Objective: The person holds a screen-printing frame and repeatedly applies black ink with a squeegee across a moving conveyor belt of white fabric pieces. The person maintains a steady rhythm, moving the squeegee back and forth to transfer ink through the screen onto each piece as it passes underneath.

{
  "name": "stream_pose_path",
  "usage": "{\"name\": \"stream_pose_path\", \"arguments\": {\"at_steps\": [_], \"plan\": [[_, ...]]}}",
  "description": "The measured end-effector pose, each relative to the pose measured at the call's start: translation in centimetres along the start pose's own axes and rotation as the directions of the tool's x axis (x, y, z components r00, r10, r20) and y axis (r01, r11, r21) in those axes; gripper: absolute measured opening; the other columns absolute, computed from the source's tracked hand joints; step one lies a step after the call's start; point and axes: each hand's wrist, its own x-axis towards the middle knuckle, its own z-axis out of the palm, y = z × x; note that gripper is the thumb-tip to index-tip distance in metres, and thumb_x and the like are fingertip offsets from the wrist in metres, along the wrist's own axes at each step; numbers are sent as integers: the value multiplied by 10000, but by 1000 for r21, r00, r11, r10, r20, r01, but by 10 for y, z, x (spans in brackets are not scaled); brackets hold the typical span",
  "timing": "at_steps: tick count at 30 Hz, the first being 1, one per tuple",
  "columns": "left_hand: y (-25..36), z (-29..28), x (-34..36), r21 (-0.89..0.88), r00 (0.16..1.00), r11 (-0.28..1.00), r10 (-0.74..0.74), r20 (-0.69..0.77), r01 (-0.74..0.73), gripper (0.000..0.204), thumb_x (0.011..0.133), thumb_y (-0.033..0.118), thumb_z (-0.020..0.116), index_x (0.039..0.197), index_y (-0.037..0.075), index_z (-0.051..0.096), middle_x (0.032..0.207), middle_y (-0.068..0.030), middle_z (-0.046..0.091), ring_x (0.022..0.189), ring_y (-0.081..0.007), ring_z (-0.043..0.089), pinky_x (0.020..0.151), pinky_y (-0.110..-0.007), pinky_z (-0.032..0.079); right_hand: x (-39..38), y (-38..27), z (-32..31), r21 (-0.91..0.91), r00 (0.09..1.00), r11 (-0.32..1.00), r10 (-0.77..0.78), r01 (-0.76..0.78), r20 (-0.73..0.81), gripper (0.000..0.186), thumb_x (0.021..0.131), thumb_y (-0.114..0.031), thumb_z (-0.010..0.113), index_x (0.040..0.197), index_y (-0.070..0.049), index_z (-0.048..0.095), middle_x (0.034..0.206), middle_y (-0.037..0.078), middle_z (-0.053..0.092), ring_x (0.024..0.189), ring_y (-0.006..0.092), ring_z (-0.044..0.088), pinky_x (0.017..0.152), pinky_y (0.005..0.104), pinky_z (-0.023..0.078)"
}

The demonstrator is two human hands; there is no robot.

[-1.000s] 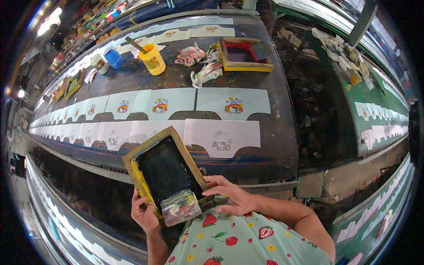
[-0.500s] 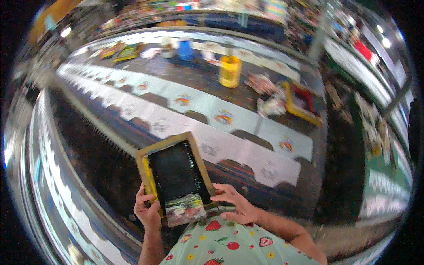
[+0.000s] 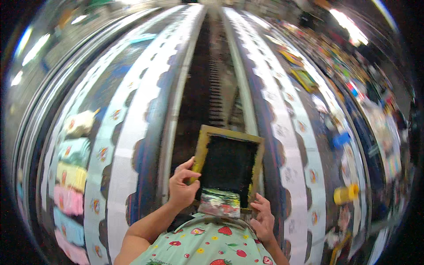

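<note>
The framed screen [image 3: 230, 161] is pinched by the left fingers [image 3: 185, 173] and flanked by the bent right fingers [image 3: 261, 206], apparently to steady the paint-smeared block [image 3: 220, 204].

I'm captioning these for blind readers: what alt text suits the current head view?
A person's left hand grips a black-panelled frame with a paint-smeared block at its near end; the right hand is at the frame's lower right. Pale cut pieces line long tables on both sides.

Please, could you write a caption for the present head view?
Left hand gripping a frame with a smeared scraper, right hand by the frame's lower corner, between tables lined with cloth.
</note>
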Motion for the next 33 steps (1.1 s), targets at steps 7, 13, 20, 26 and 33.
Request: {"name": "stream_pose_path", "arguments": {"at_steps": [7, 13, 20, 26, 33], "plan": [[26, -51, 4, 84, 944, 987, -106, -312, 139, 249, 877, -96, 758, 1069, 56, 801, 1686, -209, 571, 1497, -299, 602, 1179, -374, 537, 109, -7, 32, 138, 971, 990, -57, 25, 230, 614, 988, -404, 802, 1407, 34, 704, 1710, 307, 463, 1581, 404, 461, 1312, 531, 340], [-9, -71, -18, 132, 789, 975, -60, -612, 177, 255, 851, -84, 758, 1060, 56, 800, 1605, -255, 643, 1460, -370, 621, 1196, -427, 509, 196, 18, 75, 125, 860, 992, -78, 17, 504, 626, 998, -439, 806, 1423, 8, 704, 1719, 283, 458, 1580, 393, 463, 1303, 530, 353], [-9, -94, -47, 315, 519, 877, 90, -850, 363, 244, 845, -72, 778, 1052, 56, 799, 1571, -261, 665, 1426, -380, 644, 1192, -444, 501, 290, 29, 160, 251, 597, 966, -166, -62, 785, 609, 1011, -432, 818, 1421, 6, 716, 1721, 254, 470, 1575, 377, 493, 1286, 518, 397], [-1, -89, -80, 92, 219, 890, -9, -976, 446, 211, 896, -76, 771, 1067, 45, 798, 1632, -261, 602, 1453, -376, 630, 1155, -422, 526, 318, 35, 226, 287, 393, 944, -205, -161, 896, 580, 1048, -429, 801, 1434, -5, 715, 1694, 274, 504, 1554, 397, 529, 1280, 520, 427], [47, -80, -144, 7, -5, 828, 11, -1000, 561, 220, 911, -89, 759, 1081, 45, 801, 1657, -249, 573, 1518, -361, 587, 1139, -406, 557, 292, 16, 290, 249, 117, 931, -225, -268, 967, 553, 1033, -416, 819, 1407, -18, 730, 1678, 272, 515, 1560, 383, 509, 1290, 529, 390]]}}
